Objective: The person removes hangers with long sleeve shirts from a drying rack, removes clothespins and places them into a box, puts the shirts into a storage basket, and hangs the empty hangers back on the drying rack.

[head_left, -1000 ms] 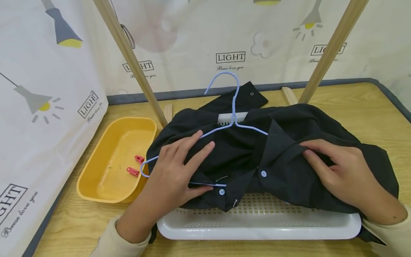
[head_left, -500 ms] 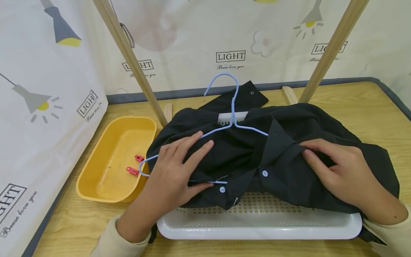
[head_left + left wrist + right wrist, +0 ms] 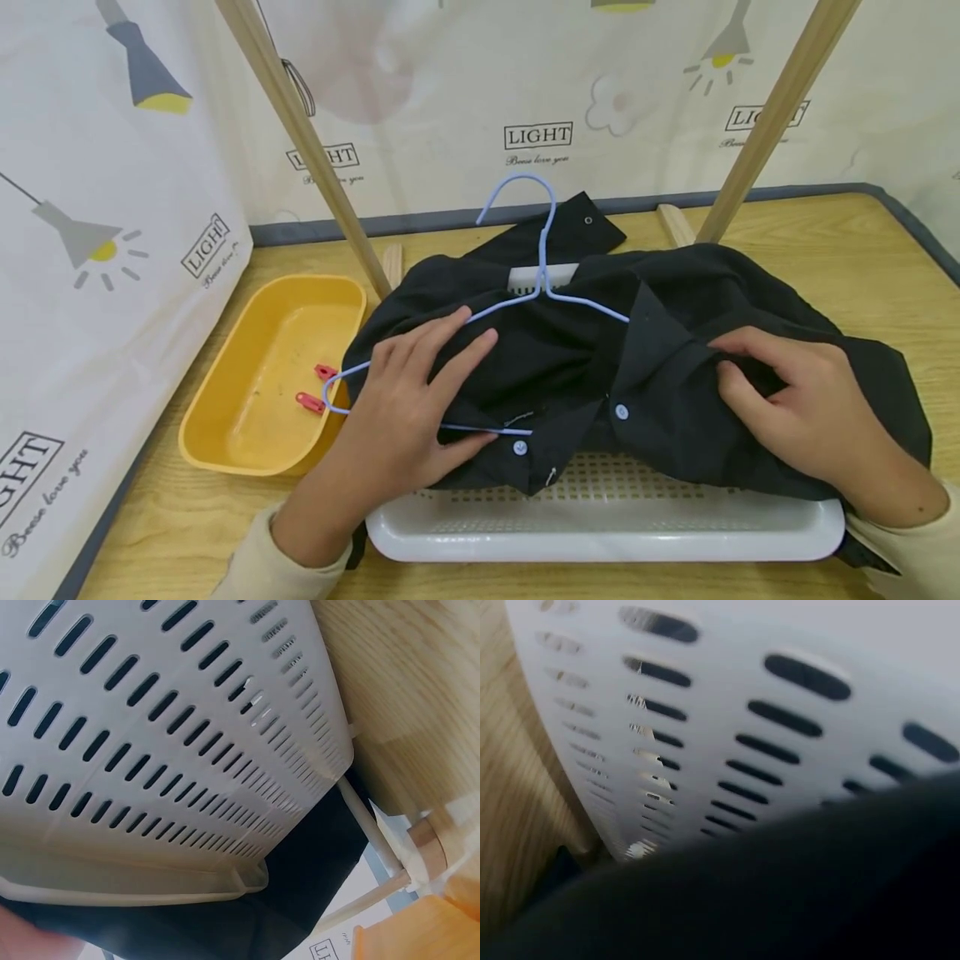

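A black button-up shirt (image 3: 667, 408) lies spread over a white slotted basket (image 3: 600, 546), its collar opening facing up. Inside the opening is a light blue clothes hanger (image 3: 542, 250) with its hook sticking up above the collar. My left hand (image 3: 408, 400) holds the hanger's left half, fingers across the upper arm and thumb at the lower bar. At the shirt's right front my right hand (image 3: 802, 404) pinches the cloth between thumb and forefinger. Pale blue buttons show on both front edges. Dark cloth (image 3: 742, 892) covers much of the right wrist view.
A yellow tub (image 3: 273, 375) with red clothespins (image 3: 311, 402) stands left of the shirt. Two wooden posts (image 3: 315, 158) rise behind, left and right. A printed curtain hangs at the back and left of the wooden table (image 3: 862, 275).
My right thumb and forefinger have shifted slightly right on the shirt's front. The hanger's hook has dipped a little; my left hand stays nearly in place.
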Motion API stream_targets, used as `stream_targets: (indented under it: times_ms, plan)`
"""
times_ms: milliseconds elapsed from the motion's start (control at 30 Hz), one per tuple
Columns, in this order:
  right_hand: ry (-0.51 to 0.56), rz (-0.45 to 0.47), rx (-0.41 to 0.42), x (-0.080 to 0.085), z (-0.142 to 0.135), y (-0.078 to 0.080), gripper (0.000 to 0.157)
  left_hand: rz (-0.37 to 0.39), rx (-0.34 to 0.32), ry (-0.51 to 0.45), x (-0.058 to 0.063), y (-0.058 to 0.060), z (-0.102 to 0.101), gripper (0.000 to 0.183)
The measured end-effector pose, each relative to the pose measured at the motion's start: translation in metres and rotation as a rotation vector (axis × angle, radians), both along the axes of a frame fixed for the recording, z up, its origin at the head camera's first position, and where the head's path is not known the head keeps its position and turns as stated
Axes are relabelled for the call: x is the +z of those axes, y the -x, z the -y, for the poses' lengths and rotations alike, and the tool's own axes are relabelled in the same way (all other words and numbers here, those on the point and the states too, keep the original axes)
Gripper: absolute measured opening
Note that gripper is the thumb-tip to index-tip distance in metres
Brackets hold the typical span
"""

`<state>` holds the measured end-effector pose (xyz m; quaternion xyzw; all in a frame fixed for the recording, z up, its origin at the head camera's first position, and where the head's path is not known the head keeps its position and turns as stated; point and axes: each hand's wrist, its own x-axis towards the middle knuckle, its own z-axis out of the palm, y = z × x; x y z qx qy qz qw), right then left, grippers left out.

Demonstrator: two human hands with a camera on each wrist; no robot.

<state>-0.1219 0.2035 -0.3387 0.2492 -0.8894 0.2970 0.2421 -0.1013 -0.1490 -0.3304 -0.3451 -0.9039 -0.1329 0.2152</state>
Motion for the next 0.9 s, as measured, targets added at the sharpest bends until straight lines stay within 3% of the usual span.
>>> stream_targets:
  times_ms: [533,900]
  plan:
    - [-0.068,0.013,0.154,-0.001,-0.0016,0.0034,0.031,-0.032,0.009,0.013,0.0016,-0.0003,0.001,0.098]
    - [-0.082,0.055,0.056,0.002,0.0008,-0.0008,0.024,-0.06,0.016,-0.035,-0.0017,-0.0003,0.0008,0.098]
